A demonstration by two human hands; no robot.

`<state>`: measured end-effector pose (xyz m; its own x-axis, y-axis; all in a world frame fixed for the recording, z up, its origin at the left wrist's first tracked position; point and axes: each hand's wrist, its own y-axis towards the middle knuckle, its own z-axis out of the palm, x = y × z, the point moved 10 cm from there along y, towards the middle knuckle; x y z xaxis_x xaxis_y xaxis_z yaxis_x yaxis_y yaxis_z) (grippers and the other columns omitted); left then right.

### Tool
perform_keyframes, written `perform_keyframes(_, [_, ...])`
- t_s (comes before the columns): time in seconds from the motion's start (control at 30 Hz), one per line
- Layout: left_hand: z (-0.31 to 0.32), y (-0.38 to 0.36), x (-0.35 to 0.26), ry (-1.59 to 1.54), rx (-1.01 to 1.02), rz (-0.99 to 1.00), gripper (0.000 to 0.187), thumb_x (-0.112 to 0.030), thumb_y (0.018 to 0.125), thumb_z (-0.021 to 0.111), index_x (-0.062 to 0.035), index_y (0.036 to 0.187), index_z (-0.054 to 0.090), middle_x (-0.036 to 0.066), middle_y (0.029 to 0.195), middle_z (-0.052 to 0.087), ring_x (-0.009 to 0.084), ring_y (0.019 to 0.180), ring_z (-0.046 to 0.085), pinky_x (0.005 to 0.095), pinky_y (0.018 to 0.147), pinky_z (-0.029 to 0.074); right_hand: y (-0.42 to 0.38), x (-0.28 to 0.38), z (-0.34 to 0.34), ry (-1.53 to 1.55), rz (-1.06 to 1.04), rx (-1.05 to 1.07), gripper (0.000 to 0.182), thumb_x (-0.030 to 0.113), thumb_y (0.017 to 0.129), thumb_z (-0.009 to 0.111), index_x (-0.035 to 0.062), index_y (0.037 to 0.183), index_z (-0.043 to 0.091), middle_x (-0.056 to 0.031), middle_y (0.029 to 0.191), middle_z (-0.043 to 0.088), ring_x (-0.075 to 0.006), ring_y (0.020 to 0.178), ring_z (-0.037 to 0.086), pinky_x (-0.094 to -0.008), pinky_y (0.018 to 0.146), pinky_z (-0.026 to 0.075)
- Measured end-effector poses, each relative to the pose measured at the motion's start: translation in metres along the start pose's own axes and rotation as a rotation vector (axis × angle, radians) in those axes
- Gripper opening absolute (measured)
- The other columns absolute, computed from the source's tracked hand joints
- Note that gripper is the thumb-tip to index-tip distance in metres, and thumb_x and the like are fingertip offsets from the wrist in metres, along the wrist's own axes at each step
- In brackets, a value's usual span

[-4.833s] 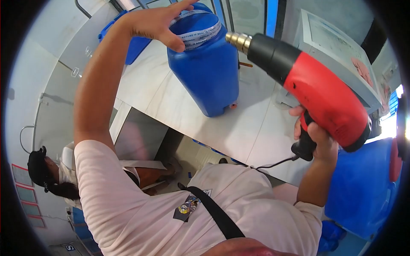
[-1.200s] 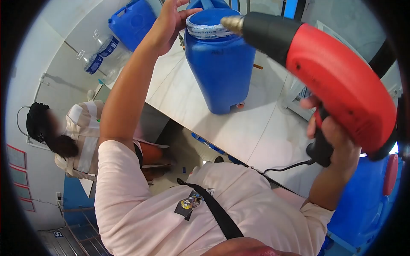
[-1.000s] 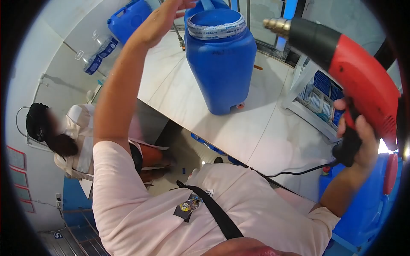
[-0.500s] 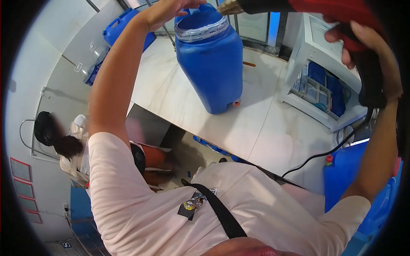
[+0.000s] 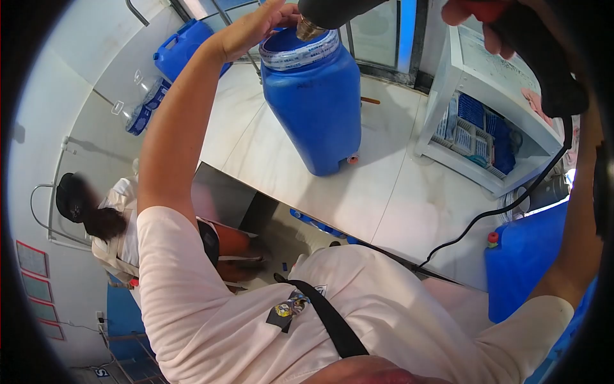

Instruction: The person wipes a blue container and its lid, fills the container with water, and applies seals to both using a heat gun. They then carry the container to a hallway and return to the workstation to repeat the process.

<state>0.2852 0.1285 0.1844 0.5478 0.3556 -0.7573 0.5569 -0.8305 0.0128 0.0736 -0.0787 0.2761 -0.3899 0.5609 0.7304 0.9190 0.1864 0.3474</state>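
A tall blue water jug [image 5: 313,109] stands on the light marble-patterned counter. A white printed seal band [image 5: 300,56] wraps its top edge. My left hand [image 5: 256,29] is at the jug's top, its fingers closed over the far side and partly cut off by the frame. My right hand [image 5: 491,38] grips a red and black heat gun [image 5: 540,64]. The gun's metal nozzle [image 5: 309,29] points down at the jug's top, close above the band. A black cord [image 5: 476,221] runs from its handle across the counter. A small reddish spout [image 5: 353,158] sits low on the jug.
A white cabinet [image 5: 441,134] with baskets inside stands right. Another blue jug [image 5: 524,256] is at the lower right. Behind my left arm are a blue container [image 5: 182,48] and clear bottles [image 5: 135,118]. A person [image 5: 118,211] in a black cap is at the left.
The heat gun has moved left and lower, bringing its nozzle from the band's right side to over the jug's top. My left hand has shifted slightly on the jug.
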Motion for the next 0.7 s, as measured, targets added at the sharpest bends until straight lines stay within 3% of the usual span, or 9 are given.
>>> perform_keyframes(0.1, [0.013, -0.003, -0.013, 0.013, -0.003, 0.052, 0.086, -0.068, 0.101, 0.007, -0.004, 0.14, 0.051, 0.008, 0.136, 0.054, 0.0192, 0.129, 0.046, 0.0366, 0.113, 0.029, 0.0, -0.011, -0.01, -0.018, 0.02, 0.023, 0.058, 0.039, 0.083, 0.065, -0.0032, 0.124, 0.06, -0.0174, 0.102, 0.068, -0.0153, 0.07, 0.062, -0.0288, 0.061, 0.051])
perform_keyframes(0.17, [0.01, -0.008, -0.018, 0.175, -0.16, -0.032, 0.082, -0.063, 0.104, 0.009, -0.0023, 0.143, 0.048, 0.009, 0.14, 0.052, 0.0198, 0.133, 0.044, 0.0362, 0.116, 0.027, -0.002, -0.025, -0.016, -0.032, 0.042, 0.045, 0.059, 0.041, 0.085, 0.065, -0.0028, 0.124, 0.06, -0.0171, 0.102, 0.068, -0.0137, 0.068, 0.06, -0.0277, 0.06, 0.049])
perform_keyframes(0.33, [0.006, 0.003, -0.004, 0.183, -0.125, -0.027, 0.071, -0.058, 0.105, 0.019, -0.0083, 0.15, 0.042, 0.014, 0.147, 0.046, 0.0282, 0.141, 0.038, 0.0466, 0.119, 0.025, -0.014, -0.045, -0.027, -0.086, 0.07, 0.092, 0.062, 0.045, 0.086, 0.064, -0.0019, 0.125, 0.061, -0.0172, 0.104, 0.069, -0.0118, 0.065, 0.059, -0.0266, 0.059, 0.048])
perform_keyframes(0.4, [0.007, 0.0, -0.009, 0.435, -0.238, -0.107, 0.087, -0.08, 0.091, 0.028, -0.0212, 0.155, 0.035, 0.014, 0.148, 0.049, 0.0375, 0.136, 0.046, 0.0467, 0.116, 0.033, -0.031, -0.064, -0.039, -0.039, 0.088, 0.024, 0.061, 0.041, 0.084, 0.066, -0.0039, 0.125, 0.06, -0.0187, 0.105, 0.069, -0.0125, 0.065, 0.059, -0.0269, 0.06, 0.049])
perform_keyframes(0.43, [0.01, 0.002, -0.007, 0.43, -0.239, -0.109, 0.087, -0.08, 0.091, 0.028, -0.0212, 0.155, 0.035, 0.014, 0.148, 0.049, 0.0375, 0.136, 0.046, 0.0467, 0.116, 0.033, -0.04, -0.077, -0.046, 0.003, 0.097, -0.001, 0.061, 0.038, 0.083, 0.068, -0.005, 0.126, 0.059, -0.0194, 0.105, 0.068, -0.013, 0.066, 0.06, -0.027, 0.06, 0.049])
perform_keyframes(0.5, [0.018, 0.007, -0.006, 0.548, -0.234, -0.112, 0.082, -0.084, 0.087, 0.033, -0.0326, 0.15, 0.043, 0.012, 0.151, 0.046, 0.0376, 0.137, 0.046, 0.0508, 0.114, 0.038, -0.059, -0.1, -0.051, 0.056, 0.117, -0.032, 0.062, 0.035, 0.082, 0.069, -0.0065, 0.127, 0.058, -0.0207, 0.106, 0.068, -0.014, 0.067, 0.06, -0.0272, 0.061, 0.049])
perform_keyframes(0.57, [0.023, 0.007, -0.013, 0.625, -0.209, -0.156, 0.086, -0.082, 0.084, 0.038, -0.0302, 0.152, 0.04, 0.013, 0.154, 0.041, 0.0385, 0.139, 0.043, 0.0551, 0.114, 0.037, -0.081, -0.123, -0.058, 0.136, 0.108, -0.106, 0.062, 0.034, 0.082, 0.07, -0.0074, 0.128, 0.057, -0.0219, 0.106, 0.068, -0.0156, 0.068, 0.061, -0.0274, 0.062, 0.049])
perform_keyframes(0.63, [0.044, 0.003, -0.032, 0.864, 0.008, -0.18, 0.071, -0.059, 0.099, 0.032, -0.0127, 0.153, 0.037, 0.021, 0.153, 0.038, 0.0381, 0.143, 0.034, 0.0514, 0.118, 0.026, -0.103, -0.141, -0.059, 0.208, 0.096, -0.166, 0.063, 0.033, 0.083, 0.07, -0.0078, 0.128, 0.056, -0.0227, 0.106, 0.068, -0.0166, 0.069, 0.061, -0.0277, 0.063, 0.049])
perform_keyframes(0.7, [0.049, 0.002, -0.045, 0.822, 0.022, -0.206, 0.074, -0.059, 0.095, 0.036, -0.0138, 0.154, 0.036, 0.022, 0.153, 0.036, 0.0413, 0.143, 0.033, 0.0521, 0.118, 0.026, -0.116, -0.149, -0.053, 0.319, 0.067, -0.186, 0.059, 0.029, 0.084, 0.071, -0.0069, 0.128, 0.057, -0.0226, 0.108, 0.068, -0.0177, 0.072, 0.063, -0.0286, 0.064, 0.05])
